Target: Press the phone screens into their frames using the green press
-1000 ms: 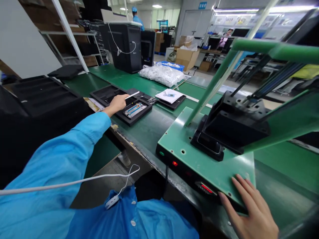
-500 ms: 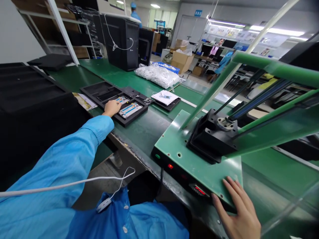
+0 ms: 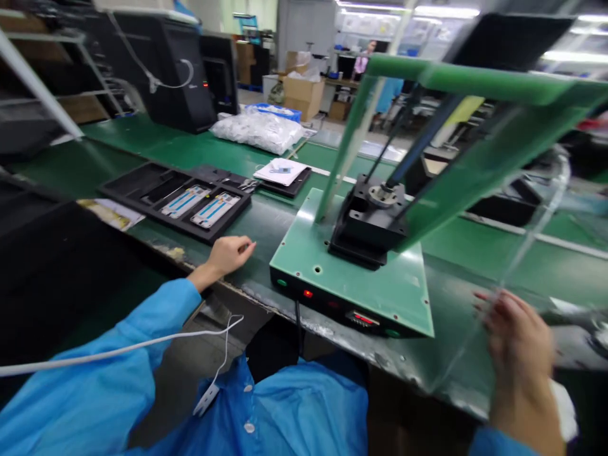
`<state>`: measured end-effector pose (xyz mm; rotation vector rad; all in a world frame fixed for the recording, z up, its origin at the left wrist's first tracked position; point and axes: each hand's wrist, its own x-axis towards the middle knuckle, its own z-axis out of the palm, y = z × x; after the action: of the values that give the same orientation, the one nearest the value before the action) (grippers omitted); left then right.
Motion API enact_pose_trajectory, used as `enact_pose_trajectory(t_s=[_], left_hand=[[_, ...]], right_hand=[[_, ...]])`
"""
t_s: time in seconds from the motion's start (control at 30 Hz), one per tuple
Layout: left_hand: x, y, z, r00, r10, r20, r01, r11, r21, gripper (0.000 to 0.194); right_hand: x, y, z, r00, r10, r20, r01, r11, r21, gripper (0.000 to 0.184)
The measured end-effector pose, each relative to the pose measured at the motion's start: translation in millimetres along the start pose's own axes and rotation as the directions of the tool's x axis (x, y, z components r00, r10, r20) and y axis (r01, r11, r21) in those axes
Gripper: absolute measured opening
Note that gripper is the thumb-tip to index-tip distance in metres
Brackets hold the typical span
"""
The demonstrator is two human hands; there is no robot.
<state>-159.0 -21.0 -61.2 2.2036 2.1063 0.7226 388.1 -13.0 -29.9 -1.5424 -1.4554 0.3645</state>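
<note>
My left hand (image 3: pixel 232 254) is over the bench's front edge, between the black tray and the green press fixture. Its fingers are curled together, and anything inside them is hidden. Two flat phone-sized parts with blue strips, a left one (image 3: pixel 186 201) and a right one (image 3: pixel 216 209), lie in compartments of the black foam tray (image 3: pixel 128 183). My right hand (image 3: pixel 520 342) is at the right of the fixture, blurred, with its fingers bent. A clear tube (image 3: pixel 532 237) crosses at its fingertips; whether it is gripped I cannot tell. The green press fixture (image 3: pixel 294 244) shows a red lit switch.
White papers (image 3: pixel 280 171) lie on a black tray behind the fixture. Farther back are a bag of white parts (image 3: pixel 259 130), a blue bin (image 3: pixel 285 113) and a black computer tower (image 3: pixel 175 76). A white cable (image 3: pixel 142 347) hangs across my front. Black material (image 3: pixel 57 266) stands left.
My left hand has left the phone-sized part in the tray and moved right. My right hand has lifted off the fixture's corner and moved right to the clear tube. The view has turned right.
</note>
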Motion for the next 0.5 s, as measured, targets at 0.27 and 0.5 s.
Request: enact_pose_trajectory(t_s=[0.27,0.5], left_hand=[[-16.1,32.1,18.6,0.989,0.091,0.113,-0.098,0.993,0.061,0.021],[-10.9,22.0,26.2,0.986,-0.031,0.164,0.013,0.994,0.11,0.036]], right_hand=[[48.8,47.3,63.3,0.956,0.29,0.051,-0.292,0.956,0.024,0.046],[48.3,78.6,75.7,0.971,0.208,0.118,-0.206,0.978,-0.027,0.029]])
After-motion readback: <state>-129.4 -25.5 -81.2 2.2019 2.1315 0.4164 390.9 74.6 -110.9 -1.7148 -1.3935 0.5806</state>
